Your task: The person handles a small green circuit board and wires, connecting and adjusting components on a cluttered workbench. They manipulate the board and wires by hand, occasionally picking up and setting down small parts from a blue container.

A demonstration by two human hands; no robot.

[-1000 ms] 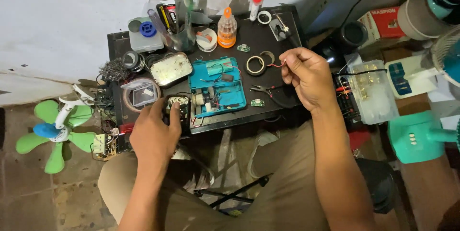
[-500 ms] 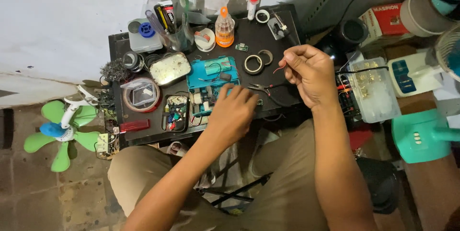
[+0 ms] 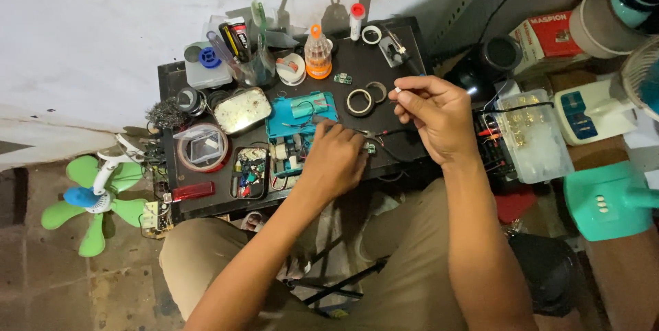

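Both your hands work beside the teal case (image 3: 301, 128) on the black worktop (image 3: 405, 36).
Your left hand (image 3: 334, 159), curled, steadies a small part at the case's right edge; your right hand (image 3: 436, 115) pinches a thin probe further right, poised clear.

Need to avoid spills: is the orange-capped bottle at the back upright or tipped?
Upright: the orange-capped bottle stands on its base on the black tray, cap pointing up, casting an upright shadow.

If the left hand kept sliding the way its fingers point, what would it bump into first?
The left hand points up the black table toward the wall. Just past its fingertips lies the teal tray, so that probably comes first, though height above it is hard to judge.
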